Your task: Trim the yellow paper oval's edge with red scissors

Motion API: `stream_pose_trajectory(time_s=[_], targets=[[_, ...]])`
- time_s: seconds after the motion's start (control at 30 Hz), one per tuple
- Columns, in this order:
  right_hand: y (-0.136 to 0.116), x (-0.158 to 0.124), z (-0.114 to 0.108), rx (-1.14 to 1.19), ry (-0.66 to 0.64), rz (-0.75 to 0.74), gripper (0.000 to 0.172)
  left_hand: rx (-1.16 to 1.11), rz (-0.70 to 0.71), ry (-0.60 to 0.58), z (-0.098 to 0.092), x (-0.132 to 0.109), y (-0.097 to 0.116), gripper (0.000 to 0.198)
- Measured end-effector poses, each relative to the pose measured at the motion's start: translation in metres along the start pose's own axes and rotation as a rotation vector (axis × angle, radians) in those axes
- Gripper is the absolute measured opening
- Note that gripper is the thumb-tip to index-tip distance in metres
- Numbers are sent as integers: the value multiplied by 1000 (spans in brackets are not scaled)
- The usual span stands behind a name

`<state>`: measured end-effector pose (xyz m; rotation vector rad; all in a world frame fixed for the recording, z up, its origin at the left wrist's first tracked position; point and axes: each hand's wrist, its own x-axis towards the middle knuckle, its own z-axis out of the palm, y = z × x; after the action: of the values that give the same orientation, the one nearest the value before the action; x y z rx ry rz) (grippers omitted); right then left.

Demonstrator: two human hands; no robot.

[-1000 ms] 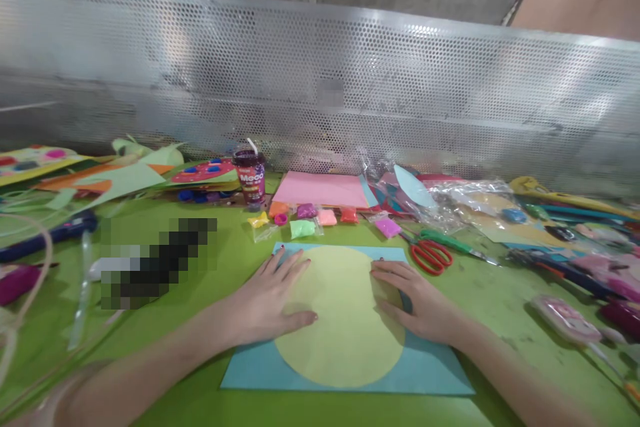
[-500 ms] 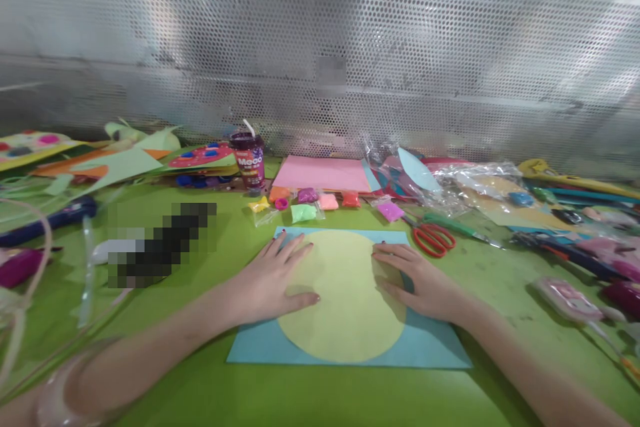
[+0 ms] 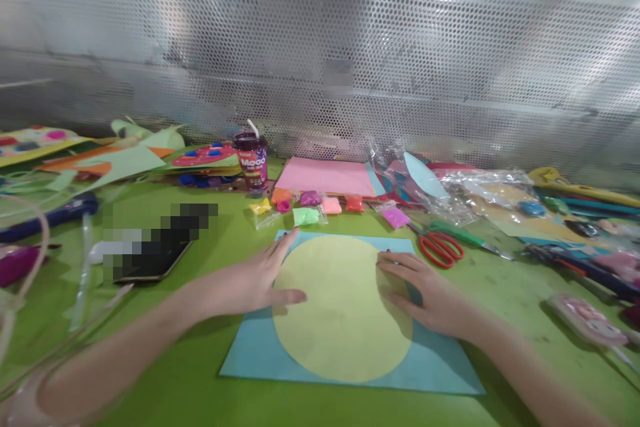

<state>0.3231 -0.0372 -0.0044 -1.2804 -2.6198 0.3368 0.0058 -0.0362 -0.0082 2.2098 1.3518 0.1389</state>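
Observation:
A pale yellow paper circle (image 3: 343, 313) lies flat on a blue sheet of paper (image 3: 250, 360) in front of me. At the left edge of the circle is my left hand (image 3: 263, 283), turned partly on its side, fingers stretched forward and thumb out over the yellow paper. My right hand (image 3: 425, 287) rests at the circle's right edge, its fingers extended and apart over the paper. Neither hand grips anything. Just beyond the blue sheet are small packets of coloured clay, among them a green packet (image 3: 305, 216) and a purple packet (image 3: 395, 217).
Red-handled scissors (image 3: 440, 249) and a green craft knife (image 3: 460, 233) lie right of the sheet. A drink cup (image 3: 253, 163) with a straw stands behind, beside pink paper (image 3: 325, 177). A phone (image 3: 160, 257) with a cable lies left. A perforated metal panel (image 3: 300, 47) closes the back.
My left hand has moved left and tipped onto its side, its fingers drawing together. My right hand stays over the circle's right edge. The view has shifted slightly.

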Motion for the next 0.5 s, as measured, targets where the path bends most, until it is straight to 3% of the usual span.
stream_pose_trajectory(time_s=[0.13,0.2,0.27,0.37,0.5], targets=[[1,0,-3,-11,3,4,43,-102,-2,-64,-11,0,-7,99],[7,-1,-12,-42,85,40,42,-146,4,-69,-14,1,-11,95],[18,-3,-25,-79,259,173,39,-181,14,-7,-16,5,-14,80],[45,-6,-40,-155,491,499,33,-198,-15,182,-16,13,-14,59],[75,-4,-36,-311,292,554,35,-115,-39,312,-9,25,-12,58]])
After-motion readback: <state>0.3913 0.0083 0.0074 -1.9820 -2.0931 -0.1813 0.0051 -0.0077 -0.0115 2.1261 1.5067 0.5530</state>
